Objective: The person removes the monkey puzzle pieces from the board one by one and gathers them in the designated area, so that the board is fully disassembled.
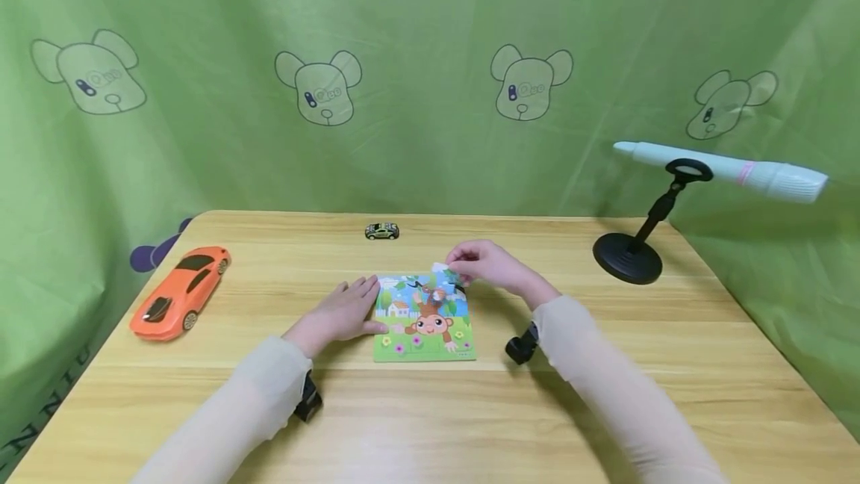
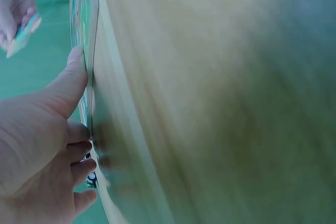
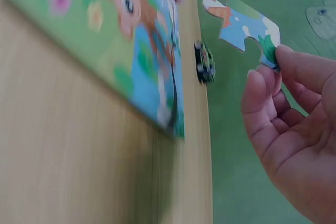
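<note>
My right hand (image 1: 485,264) pinches a loose puzzle piece (image 3: 244,25) by one edge between thumb and fingertips, held in the air just above the far right corner of the monkey puzzle (image 1: 423,317). The puzzle lies flat on the wooden table (image 1: 605,387), its frame holding the other pieces. My left hand (image 1: 343,311) rests flat with straight fingers, touching the puzzle's left edge. A small toy car (image 1: 381,231) sits beyond it, an orange car (image 1: 180,291) well to the left.
</note>
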The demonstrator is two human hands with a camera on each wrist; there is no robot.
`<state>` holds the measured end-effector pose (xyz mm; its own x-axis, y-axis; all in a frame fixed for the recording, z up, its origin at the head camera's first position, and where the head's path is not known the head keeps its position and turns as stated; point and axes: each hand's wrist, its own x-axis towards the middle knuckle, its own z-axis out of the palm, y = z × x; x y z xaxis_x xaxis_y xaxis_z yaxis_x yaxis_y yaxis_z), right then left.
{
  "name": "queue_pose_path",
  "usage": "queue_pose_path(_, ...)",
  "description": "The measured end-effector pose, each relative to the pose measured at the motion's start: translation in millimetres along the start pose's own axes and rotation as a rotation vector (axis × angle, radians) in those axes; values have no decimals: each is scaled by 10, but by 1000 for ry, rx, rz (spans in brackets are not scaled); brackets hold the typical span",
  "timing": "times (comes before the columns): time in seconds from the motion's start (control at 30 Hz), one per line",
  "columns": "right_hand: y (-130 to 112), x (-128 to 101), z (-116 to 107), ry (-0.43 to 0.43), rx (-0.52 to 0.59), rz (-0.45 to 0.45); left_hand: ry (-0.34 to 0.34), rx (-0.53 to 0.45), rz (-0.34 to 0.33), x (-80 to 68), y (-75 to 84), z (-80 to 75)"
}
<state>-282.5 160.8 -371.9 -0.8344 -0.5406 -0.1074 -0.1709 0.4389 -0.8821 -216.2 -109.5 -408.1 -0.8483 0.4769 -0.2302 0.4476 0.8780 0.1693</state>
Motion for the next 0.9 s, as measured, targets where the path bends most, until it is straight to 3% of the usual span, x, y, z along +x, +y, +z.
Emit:
queue_pose_path(0.4,403,-343,-461,75,-180,87,5,-26,3,-11,-11,-4)
queue_pose_path(0.9,731,-335,-544,109,-225,135,-7,-25,0,-4,23,-24)
